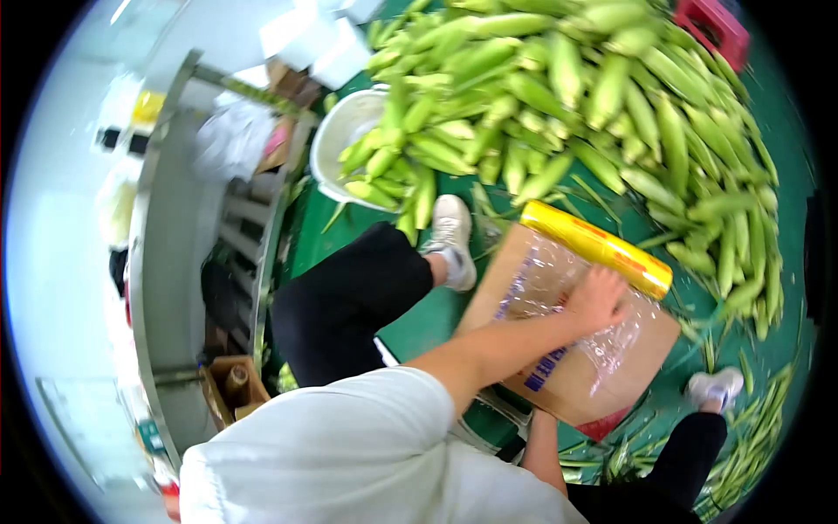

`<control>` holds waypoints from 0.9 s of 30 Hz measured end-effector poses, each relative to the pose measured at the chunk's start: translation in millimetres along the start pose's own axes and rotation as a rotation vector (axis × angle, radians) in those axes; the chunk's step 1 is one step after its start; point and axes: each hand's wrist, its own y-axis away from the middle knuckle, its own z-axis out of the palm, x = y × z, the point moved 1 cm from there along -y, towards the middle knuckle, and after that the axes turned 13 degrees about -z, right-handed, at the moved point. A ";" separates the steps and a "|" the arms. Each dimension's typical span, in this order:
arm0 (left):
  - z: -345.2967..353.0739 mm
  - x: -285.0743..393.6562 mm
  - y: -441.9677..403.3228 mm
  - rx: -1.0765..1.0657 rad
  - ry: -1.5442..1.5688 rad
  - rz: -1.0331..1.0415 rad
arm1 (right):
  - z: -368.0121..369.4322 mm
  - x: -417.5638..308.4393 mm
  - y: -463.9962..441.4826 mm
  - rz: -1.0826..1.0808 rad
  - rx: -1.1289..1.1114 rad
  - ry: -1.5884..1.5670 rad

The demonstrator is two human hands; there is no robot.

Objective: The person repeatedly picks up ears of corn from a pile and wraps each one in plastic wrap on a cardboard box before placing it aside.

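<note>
Across the middle lies a brown cardboard box [624, 358] with blue printing. Along its far edge rests a yellow roll of cling film [598, 248], and crinkled clear film [546, 284] spreads over the cardboard. My left hand [601, 301] is on top of the film, a little short of the roll, its fingers bent and closed on the film; they are slightly blurred. My right forearm [545, 445] reaches to the near side of the box. The box hides my right hand, so its fingers do not show.
A big heap of green corn cobs [559, 96] covers the green floor [305, 240] ahead. Some cobs spill into a white tub [336, 140]. A metal rack [144, 236] stands at left, a red plastic stool or crate [716, 31] at the far right. Husk strips [751, 437] litter the lower right.
</note>
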 end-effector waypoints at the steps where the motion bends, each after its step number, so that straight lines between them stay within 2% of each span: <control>1: 3.3 0.3 9.9 0.101 0.060 0.026 | -0.6 -0.4 5.1 0.020 0.000 0.041; 4: -6.9 -6.2 37.1 0.288 0.126 0.176 | -8.1 -3.0 18.3 0.048 0.016 0.131; 5: -35.2 -14.8 42.6 0.167 0.221 0.233 | -13.5 -3.6 20.0 0.062 0.023 0.160; 6: -66.4 -29.8 33.6 0.064 0.363 0.035 | -20.8 -4.2 19.8 0.072 0.039 0.184; 8: -149.7 -115.0 2.8 -0.026 0.762 -0.267 | -34.0 -1.5 24.3 0.091 0.077 0.228; 9: -116.9 -192.9 -15.6 0.581 0.746 -0.560 | -43.0 -1.2 27.6 0.099 0.099 0.246; 10: -123.1 -261.2 -17.4 0.833 0.648 -0.848 | -50.7 -0.1 29.4 0.101 0.122 0.258; 11: -123.3 -334.5 -2.1 0.846 0.530 -1.148 | -53.9 2.2 33.0 0.100 0.148 0.273; 12: -117.7 -396.9 17.0 0.694 0.435 -1.453 | -56.9 2.9 34.7 0.099 0.171 0.295; 13: -100.7 -447.5 40.8 0.418 0.355 -1.669 | -58.7 1.2 35.8 0.079 0.213 0.317; 14: -70.9 -502.6 64.5 0.128 0.301 -1.773 | -60.0 0.5 38.0 0.091 0.220 0.355; 15: 19.0 -629.3 84.5 -0.318 0.259 -1.650 | -58.7 1.9 41.6 0.102 0.218 0.381; 16: 40.7 -628.0 78.1 -0.073 0.384 -1.961 | -65.7 -6.8 45.3 0.104 0.227 0.414; 17: -40.8 -529.6 85.7 -0.163 0.289 -1.836 | -78.8 -11.4 44.3 0.090 0.209 0.425; 18: -65.8 -497.1 94.0 -0.052 0.365 -1.747 | -79.2 -13.5 47.2 0.174 0.139 0.529; 20: -59.5 -495.1 80.1 0.086 0.496 -1.589 | -85.7 -25.4 79.2 0.369 0.011 0.749; 22: -86.3 -455.2 62.7 0.268 0.678 -1.626 | -59.4 -40.4 106.4 0.613 -0.360 0.917; 23: -61.5 -468.1 55.5 0.479 1.264 -1.525 | -40.8 -47.1 114.5 0.621 -0.519 0.979; 24: -97.1 -415.8 54.1 0.412 1.574 -1.546 | -19.1 -47.3 117.5 0.539 -0.629 1.015; 26: -110.9 -346.2 65.7 0.392 1.812 -1.290 | 22.5 -42.5 112.0 0.243 -0.733 1.035; 27: -114.0 -294.7 77.6 0.329 1.990 -1.075 | 42.7 -34.2 103.0 0.068 -0.727 1.007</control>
